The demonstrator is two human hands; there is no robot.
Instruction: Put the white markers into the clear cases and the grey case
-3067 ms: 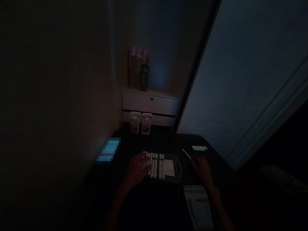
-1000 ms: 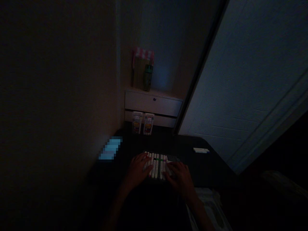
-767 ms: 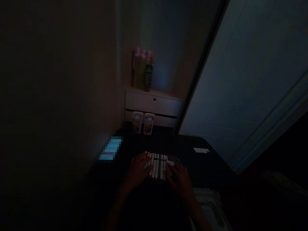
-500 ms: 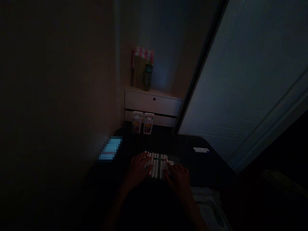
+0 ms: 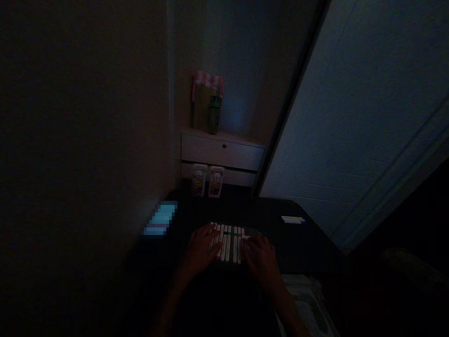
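Note:
A row of white markers [image 5: 228, 245] with coloured bands lies side by side in a dark case [image 5: 253, 230] on the black table. Over the left end of the row rests my left hand [image 5: 201, 245], its fingers spread and touching the markers, thumb apart. My right hand [image 5: 261, 255] is at the right end, fingers bent and closed around a white marker [image 5: 247, 237] that they partly cover. In this dim light the right fingertips are hard to see.
Two clear plastic boxes [image 5: 199, 181] [image 5: 215, 182] stand at the back before a white drawer unit [image 5: 210, 147]. A green bottle [image 5: 214, 117] is on top of it. A bright pixelated rectangle [image 5: 161, 219] lies left; loose markers [image 5: 293, 219] lie right. A plastic container [image 5: 305, 299] sits below right.
The fingers of my right hand have shifted slightly at the right end of the row. The left hand stays over the left markers. The view has tilted a little.

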